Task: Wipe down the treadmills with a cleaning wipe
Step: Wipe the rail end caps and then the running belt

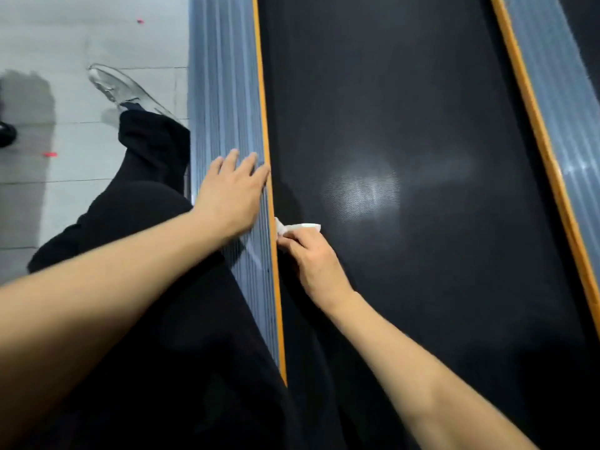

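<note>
Protruding beyond right hand (308, 254): wipe (300, 227)

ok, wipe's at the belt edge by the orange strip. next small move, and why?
Probably slide the right hand forward along the belt beside the orange strip. It pinches the wipe right at that seam, the left hand rests flat on the grey rail as a brace, and most of the belt edge lies ahead of the wipe.

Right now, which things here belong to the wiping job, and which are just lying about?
Job: small white cleaning wipe; right hand pinching it; black treadmill belt; orange edge strip; ribbed grey side rail, left hand resting there.
About: white shoe; grey tiled floor.
</note>
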The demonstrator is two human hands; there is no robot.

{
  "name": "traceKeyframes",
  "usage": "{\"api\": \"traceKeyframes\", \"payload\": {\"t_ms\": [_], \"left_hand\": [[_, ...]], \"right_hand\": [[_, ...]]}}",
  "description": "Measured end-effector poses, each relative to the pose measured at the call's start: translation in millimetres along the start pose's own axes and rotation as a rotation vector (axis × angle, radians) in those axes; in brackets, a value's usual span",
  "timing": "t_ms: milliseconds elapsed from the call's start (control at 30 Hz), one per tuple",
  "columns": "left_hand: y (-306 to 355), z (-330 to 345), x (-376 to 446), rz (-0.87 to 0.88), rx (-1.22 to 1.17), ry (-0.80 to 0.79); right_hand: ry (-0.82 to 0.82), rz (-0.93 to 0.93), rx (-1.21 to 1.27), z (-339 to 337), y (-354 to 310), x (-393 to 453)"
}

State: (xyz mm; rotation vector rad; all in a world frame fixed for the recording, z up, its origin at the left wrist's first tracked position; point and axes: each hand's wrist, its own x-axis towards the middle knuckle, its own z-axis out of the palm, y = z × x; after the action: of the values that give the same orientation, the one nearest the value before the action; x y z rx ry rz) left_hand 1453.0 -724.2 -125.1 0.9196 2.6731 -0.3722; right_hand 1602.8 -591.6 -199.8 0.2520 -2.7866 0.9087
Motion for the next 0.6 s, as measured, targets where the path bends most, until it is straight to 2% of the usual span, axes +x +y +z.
{"api": "traceKeyframes", "payload": {"t_ms": [67,100,167,267,333,500,600], "left_hand": [[-21,-3,12,0.03,-0.033,-0.061],[-26,-4,15,0.041,-0.065,-0.091],[-28,-4,17,0.039,-0.122,-0.134],[-24,2,14,0.021,-0.137,-0.138],[-24,3,13,0.021,-0.15,-0.126],[-17,5,15,0.009,-0.179,-0.07],[-9,6,16,0.071,-0.117,0.009]], "right_hand": [[-0.031,-0.208,-0.107,-11,23,12],[-0.02,-0.243,-0.153,-17,40,28],[0.066,-0.123,-0.223,-28,71,64],[0.248,0.241,-0.269,-33,104,110],[0.285,0.303,-0.249,-22,91,118],[0.098,0.012,-0.049,15,26,46],[0.047,-0.145,-0.119,7,41,43]]}}
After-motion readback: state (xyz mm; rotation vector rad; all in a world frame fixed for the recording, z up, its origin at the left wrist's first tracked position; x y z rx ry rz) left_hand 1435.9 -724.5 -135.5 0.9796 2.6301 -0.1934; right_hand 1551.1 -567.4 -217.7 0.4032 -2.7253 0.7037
